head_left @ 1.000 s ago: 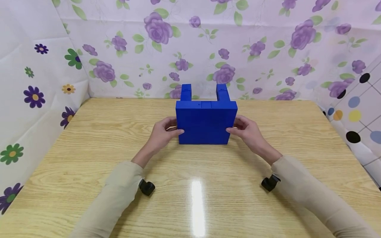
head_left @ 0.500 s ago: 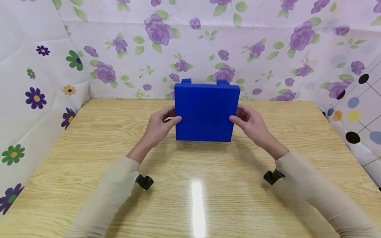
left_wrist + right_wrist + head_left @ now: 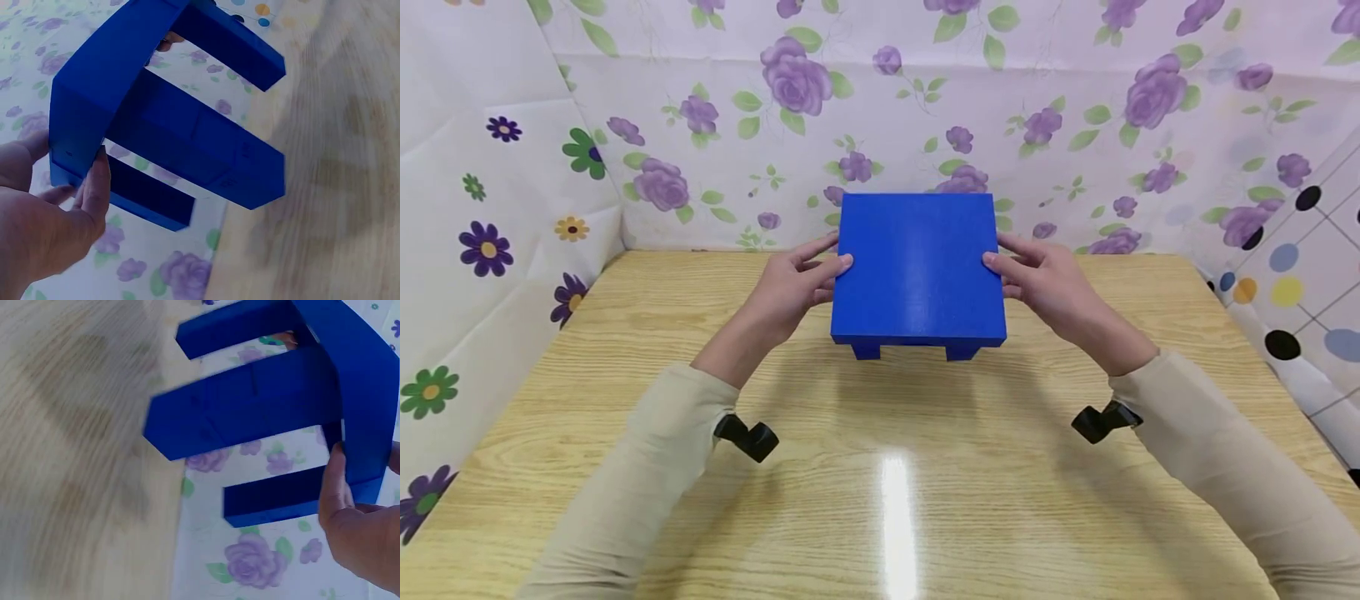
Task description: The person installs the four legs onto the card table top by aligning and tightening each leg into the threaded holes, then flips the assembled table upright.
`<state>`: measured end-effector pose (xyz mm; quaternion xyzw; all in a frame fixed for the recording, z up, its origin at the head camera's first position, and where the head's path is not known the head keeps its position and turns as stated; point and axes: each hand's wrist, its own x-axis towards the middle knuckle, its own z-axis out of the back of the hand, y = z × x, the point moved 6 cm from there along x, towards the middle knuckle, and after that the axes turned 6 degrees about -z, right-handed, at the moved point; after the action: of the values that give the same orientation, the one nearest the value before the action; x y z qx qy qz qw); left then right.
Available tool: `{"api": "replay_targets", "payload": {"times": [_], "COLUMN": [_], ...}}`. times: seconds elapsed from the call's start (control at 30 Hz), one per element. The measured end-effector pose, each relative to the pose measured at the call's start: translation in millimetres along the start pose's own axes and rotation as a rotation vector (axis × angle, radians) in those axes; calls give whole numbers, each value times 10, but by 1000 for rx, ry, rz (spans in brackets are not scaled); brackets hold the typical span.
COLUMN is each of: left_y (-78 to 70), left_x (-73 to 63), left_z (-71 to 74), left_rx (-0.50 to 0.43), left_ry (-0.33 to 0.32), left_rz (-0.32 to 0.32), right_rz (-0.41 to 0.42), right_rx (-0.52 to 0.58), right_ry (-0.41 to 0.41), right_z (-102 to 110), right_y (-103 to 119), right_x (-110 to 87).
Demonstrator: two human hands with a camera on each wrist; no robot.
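Both hands hold a small blue stool (image 3: 919, 267) by opposite sides, over the wooden table. Its square top faces up toward the head camera, and two front leg ends show beneath it. My left hand (image 3: 790, 283) grips the left edge with the thumb on top and the fingers at the side and below. On the right edge, my right hand (image 3: 1052, 283) holds it the same way. Several blocky legs (image 3: 200, 144) stick out from the underside in the left wrist view; the right wrist view shows legs (image 3: 244, 403) with their ends toward the table.
The wooden table (image 3: 820, 500) stretches out in front and to both sides, with the stool's shadow on it. A flowered sheet (image 3: 715, 108) hangs behind its far edge. Patterned sheets also stand at the left and right. A black wrist camera (image 3: 748, 437) sits below the left sleeve.
The stool has turned over from legs pointing to the back to top facing up, legs down. Both hands have risen with it and moved slightly farther off.
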<state>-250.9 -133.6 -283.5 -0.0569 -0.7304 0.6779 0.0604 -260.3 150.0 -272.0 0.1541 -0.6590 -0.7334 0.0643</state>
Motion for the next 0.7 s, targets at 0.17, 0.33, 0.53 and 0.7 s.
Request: {"api": "replay_targets", "payload": {"times": [0.17,0.33,0.53,0.7], "left_y": [159,298,416,445], "left_x": [13,36,21,1], "left_z": [6,22,32,36], "left_rx": [-65,-72,-45,-30], "left_ry": [3,3,3,-2], "left_rz": [99,128,158,175], "right_rz": [-122,-179,-214,-247], "right_rx": [114,105,80,85], "right_ry": [79,124,144,130], "right_z": [-22,-14,5,10], "right_y": [-152,-297,-430,-480], "right_x": [65,127,174,186]}}
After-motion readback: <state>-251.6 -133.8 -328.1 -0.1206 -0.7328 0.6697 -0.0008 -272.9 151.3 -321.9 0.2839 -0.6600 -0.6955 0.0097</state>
